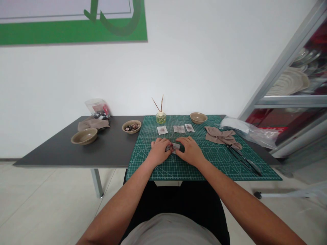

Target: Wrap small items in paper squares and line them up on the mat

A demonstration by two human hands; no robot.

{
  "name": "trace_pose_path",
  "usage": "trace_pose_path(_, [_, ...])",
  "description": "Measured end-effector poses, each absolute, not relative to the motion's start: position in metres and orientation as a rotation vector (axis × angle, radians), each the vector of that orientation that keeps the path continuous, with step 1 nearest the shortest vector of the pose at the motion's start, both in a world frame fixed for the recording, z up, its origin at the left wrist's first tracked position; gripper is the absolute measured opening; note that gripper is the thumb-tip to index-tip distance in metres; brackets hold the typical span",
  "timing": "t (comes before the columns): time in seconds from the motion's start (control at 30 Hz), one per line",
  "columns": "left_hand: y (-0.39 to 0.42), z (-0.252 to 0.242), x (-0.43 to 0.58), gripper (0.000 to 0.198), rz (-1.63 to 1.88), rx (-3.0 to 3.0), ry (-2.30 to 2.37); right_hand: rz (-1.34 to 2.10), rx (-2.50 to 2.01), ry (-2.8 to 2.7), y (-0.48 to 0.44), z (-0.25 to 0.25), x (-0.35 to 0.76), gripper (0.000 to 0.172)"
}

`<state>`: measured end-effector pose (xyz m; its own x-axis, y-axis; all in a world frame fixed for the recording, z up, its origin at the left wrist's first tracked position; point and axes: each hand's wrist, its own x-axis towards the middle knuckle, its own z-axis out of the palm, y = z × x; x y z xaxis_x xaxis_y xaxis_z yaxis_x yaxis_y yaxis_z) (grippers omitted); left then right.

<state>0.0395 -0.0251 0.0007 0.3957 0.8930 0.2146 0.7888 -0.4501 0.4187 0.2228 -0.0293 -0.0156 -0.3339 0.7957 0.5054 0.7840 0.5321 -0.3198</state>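
Observation:
Both my hands rest on the green cutting mat [204, 166], close together. My left hand [158, 151] and my right hand [189, 149] pinch a small grey-white sachet [173, 147] between their fingertips. Three more small flat sachets [178, 129] lie in a row on the mat just beyond my hands. Fingers of both hands are curled around the sachet, which is partly hidden.
A reed diffuser jar [160, 117] and a beige bowl [198, 117] stand at the mat's far edge. Beige cloth [221, 136], black scissors [244, 160] and a plastic bag [249, 131] lie right. Left on the dark table [109, 149]: two bowls [84, 136], cloth, a plastic container.

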Motion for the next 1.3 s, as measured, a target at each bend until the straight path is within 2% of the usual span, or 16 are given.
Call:
trace_pose_path(0.07, [-0.024,-0.001,0.039,0.014,0.632,2.406,1.501,0.000,-1.325,-2.202,-0.028,-0.018,0.223,0.042])
trace_pose_path(0.13, [-0.023,-0.002,0.037,0.012,0.695,2.359,1.525,0.017,-1.342,-2.245,-0.026,-0.020,0.223,0.043])
trace_pose_path(0.23, [-0.019,-0.003,0.033,0.014,0.874,2.189,1.452,0.113,-1.333,-2.216,-0.024,-0.021,0.224,0.034])
trace_pose_path(0.37, [-0.010,-0.010,0.025,0.017,1.215,1.805,1.306,0.429,-1.333,-2.001,-0.021,-0.014,0.229,0.014])
trace_pose_path(0.47, [-0.004,-0.016,0.022,0.021,1.317,1.628,1.199,0.505,-1.322,-1.831,-0.018,-0.005,0.231,0.011])
trace_pose_path(0.73, [0.000,-0.022,0.021,0.027,1.302,1.554,1.209,0.446,-1.336,-1.839,-0.011,-0.007,0.222,0.008])
trace_pose_path(0.87, [0.000,-0.022,0.021,0.020,1.217,1.573,1.312,0.382,-1.305,-1.807,-0.011,-0.011,0.218,0.011])
trace_pose_path(1.3, [-0.008,-0.012,0.026,0.017,1.155,1.634,1.288,0.302,-1.322,-1.799,-0.012,0.003,0.213,0.008])
